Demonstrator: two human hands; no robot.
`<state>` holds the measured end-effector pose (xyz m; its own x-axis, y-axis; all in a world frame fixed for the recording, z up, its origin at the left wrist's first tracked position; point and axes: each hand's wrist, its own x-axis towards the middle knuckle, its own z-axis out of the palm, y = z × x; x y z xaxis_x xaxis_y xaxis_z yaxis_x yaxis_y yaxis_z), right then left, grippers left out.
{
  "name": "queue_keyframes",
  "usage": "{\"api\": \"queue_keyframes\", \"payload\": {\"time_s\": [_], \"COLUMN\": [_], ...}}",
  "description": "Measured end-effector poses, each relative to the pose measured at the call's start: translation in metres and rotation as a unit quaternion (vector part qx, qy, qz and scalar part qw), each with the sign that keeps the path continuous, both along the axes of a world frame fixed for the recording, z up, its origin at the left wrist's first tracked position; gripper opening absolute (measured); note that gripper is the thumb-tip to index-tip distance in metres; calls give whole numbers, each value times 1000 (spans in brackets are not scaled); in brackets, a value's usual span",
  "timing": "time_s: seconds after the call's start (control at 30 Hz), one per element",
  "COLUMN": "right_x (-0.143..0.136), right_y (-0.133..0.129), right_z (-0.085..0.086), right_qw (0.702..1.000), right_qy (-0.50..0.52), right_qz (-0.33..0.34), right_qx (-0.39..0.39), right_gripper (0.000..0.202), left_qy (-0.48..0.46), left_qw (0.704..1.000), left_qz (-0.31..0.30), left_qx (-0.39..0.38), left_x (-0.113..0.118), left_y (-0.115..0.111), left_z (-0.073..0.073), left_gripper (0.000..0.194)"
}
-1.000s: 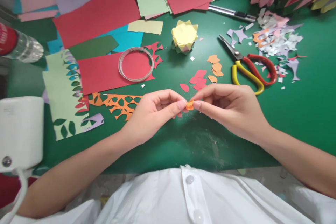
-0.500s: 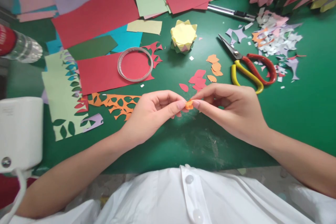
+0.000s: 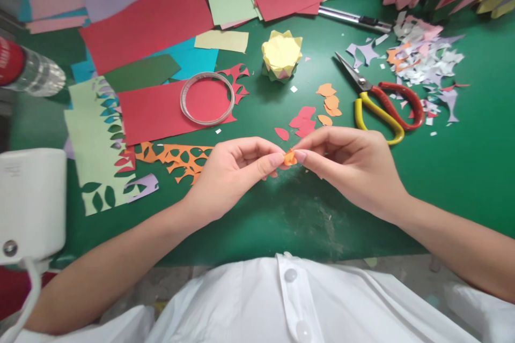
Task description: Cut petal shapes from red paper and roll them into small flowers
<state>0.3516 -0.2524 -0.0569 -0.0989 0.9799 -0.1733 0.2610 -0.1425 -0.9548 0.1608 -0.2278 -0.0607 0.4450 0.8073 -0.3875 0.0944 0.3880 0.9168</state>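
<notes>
Between my two hands is a small orange paper piece (image 3: 290, 157), curled and pinched at both sides. My left hand (image 3: 237, 174) grips its left side with thumb and fingertips. On its right side, my right hand (image 3: 356, 171) pinches it the same way. Just beyond the fingers lie red paper petals (image 3: 304, 120) and orange paper petals (image 3: 331, 103). Farther back stands a yellow paper flower cup (image 3: 282, 52) with pointed edges.
Scissors (image 3: 364, 84) lie open at the right, near paper scraps (image 3: 430, 56) and a cutter (image 3: 354, 19). A tape roll (image 3: 183, 99) rests on red paper (image 3: 151, 112) at the left. A bottle (image 3: 36, 71) and a white device (image 3: 32, 203) stand at the left edge.
My right hand has shifted very slightly up and left, and the orange piece has turned a little between the fingertips. The other things have stayed put.
</notes>
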Motion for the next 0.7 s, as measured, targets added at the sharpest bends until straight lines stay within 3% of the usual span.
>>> {"api": "queue_keyframes", "payload": {"time_s": [0.5,0.7], "right_x": [1,2], "right_y": [0,0], "right_z": [0,0], "right_qw": [999,993], "right_qy": [29,111], "right_qz": [17,29], "right_qx": [-26,-41], "right_gripper": [14,11], "left_qy": [-5,-106], "left_qw": [1000,989], "left_qz": [8,21], "left_qx": [-9,-106], "left_x": [0,1], "left_y": [0,1], "left_z": [-1,-2], "left_gripper": [16,13]}}
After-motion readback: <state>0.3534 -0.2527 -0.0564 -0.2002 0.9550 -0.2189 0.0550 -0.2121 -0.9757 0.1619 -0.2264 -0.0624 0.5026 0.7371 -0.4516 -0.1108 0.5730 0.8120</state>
